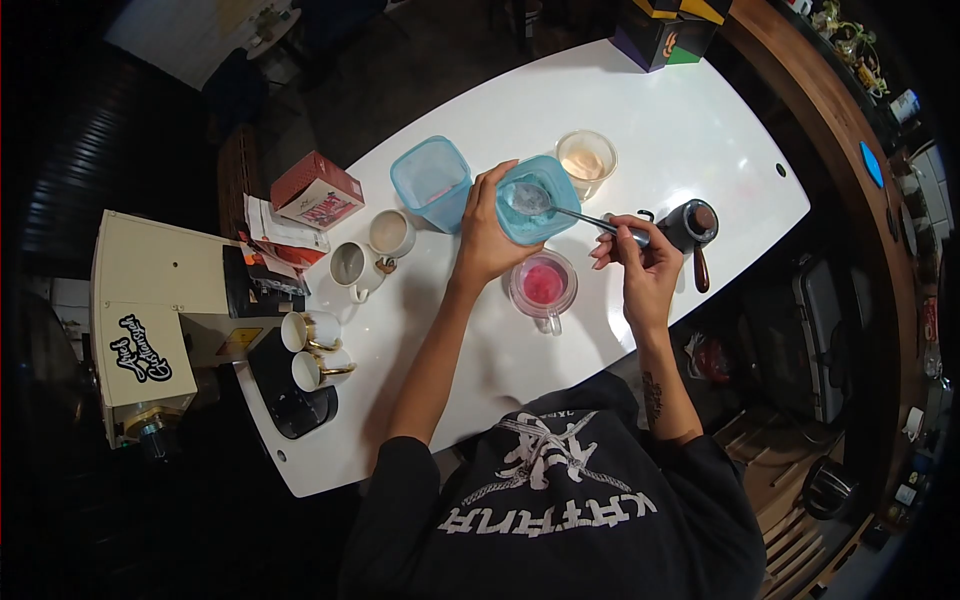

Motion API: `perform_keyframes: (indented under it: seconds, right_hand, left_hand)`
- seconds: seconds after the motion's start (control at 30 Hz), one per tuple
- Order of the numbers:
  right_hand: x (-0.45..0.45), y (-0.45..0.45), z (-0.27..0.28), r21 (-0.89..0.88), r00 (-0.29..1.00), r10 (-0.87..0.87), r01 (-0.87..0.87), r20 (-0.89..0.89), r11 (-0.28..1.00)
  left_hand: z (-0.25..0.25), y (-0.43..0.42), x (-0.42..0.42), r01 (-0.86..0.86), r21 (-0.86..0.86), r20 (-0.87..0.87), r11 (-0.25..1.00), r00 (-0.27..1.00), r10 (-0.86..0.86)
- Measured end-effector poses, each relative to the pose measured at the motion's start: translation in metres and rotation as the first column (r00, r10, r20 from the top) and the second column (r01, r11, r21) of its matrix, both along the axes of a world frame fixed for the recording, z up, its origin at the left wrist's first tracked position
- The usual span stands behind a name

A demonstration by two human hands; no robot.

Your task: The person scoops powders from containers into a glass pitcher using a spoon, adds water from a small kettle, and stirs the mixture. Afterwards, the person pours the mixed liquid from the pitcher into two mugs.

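At 6 o'clock, the black shirt (690, 500) carries large white capitals, upside down from this view, that read "KATANA"; a row of smaller letters nearer the hem is too small to read. Toward 9 o'clock, a black-and-white script sticker (145, 350) on the cream machine (140, 260) seems to begin "Anak", its second word uncertain. At 10 o'clock, the red-and-white box (316, 190) bears pink lettering, not legible. At 1 o'clock, the black box (640, 46) shows an orange emblem (670, 43) without readable words.
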State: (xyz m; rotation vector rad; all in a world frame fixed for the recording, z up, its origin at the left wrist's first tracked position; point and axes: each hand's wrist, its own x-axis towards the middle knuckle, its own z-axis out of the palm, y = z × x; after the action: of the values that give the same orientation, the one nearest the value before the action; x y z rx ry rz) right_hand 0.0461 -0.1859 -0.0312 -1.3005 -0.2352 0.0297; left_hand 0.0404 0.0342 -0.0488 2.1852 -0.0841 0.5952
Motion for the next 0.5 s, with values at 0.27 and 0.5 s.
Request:
perform_keyframes:
  seconds: [0.27, 0.5]
  right_hand:
    - [-0.002, -0.010, 0.009, 0.057, 1.000, 0.006, -0.007, 0.028, 0.998]
    - [-0.002, -0.026, 0.027, 0.047, 0.998, -0.017, 0.015, 0.052, 0.999]
  left_hand:
    - [-0.001, 0.001, 0.000, 0.005, 0.009, -0.013, 1.000, 1.000, -0.004]
    - [0.000, 0.002, -0.001, 0.001, 0.037, -0.016, 0.999, 1.000, 0.000]
